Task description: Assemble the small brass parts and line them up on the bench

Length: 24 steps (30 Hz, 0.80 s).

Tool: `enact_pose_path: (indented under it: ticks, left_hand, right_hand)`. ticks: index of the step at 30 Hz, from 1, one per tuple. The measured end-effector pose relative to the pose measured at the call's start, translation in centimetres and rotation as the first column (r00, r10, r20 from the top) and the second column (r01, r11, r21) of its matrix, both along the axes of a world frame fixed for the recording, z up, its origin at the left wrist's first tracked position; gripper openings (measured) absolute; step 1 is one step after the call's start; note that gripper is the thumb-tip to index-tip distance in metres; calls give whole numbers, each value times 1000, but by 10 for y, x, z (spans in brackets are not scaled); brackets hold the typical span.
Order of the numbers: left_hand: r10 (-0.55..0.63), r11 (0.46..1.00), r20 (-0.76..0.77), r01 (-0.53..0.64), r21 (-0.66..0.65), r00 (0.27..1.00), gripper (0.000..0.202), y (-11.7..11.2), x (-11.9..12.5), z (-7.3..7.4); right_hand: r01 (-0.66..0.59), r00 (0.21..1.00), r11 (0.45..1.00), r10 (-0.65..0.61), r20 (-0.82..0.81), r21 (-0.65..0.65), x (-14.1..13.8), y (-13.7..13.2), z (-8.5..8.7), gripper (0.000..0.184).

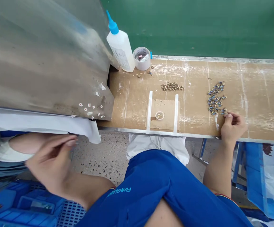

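Note:
My left hand point(54, 160) is off the board at the left, beside a white cloth edge. Its thumb and fingers are pinched together, with a tiny dark bit at the tips that I cannot make out. Over at the right, my right hand point(234, 126) rests low on the cardboard-covered bench point(257, 104), thumb and finger closed. Its tips touch the near end of a pile of small blue-and-brass pieces point(216, 101); whatever they grip is too small to name. A small round cup point(160, 115) with a little yellowish liquid sits on a taped cardboard square point(167, 108).
A heap of small brass-coloured parts point(172, 86) lies behind the cup. Farther back stand a white bottle point(122, 47) with a blue nozzle and a tape roll point(142, 59) holding scraps. A metal housing point(56, 63) blocks the left; blue crates point(32, 205) sit below.

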State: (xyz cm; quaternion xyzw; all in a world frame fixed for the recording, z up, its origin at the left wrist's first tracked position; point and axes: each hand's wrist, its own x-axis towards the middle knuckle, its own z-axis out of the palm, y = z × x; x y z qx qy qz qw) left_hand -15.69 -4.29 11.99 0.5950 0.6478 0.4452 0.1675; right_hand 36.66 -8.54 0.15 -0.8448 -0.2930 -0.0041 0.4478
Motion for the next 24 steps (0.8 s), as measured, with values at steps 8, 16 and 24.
enact_pose_path:
  ticks: [8,16,24]
  left_hand:
    - [-427,794,546,588,-155,721,19,10,88,-81]
    - [-387,696,727,697,-173,567,30,41,140,-118]
    - [-480,600,699,780,-178,530,21,42,157,-120]
  right_hand:
    - [11,998,994,-17,58,112,0,1,-6,24]
    - [-97,995,929,88,41,356,-50,-14,-2,47]
    - [-655,688,730,684,-244,198,-140,6,3,31]
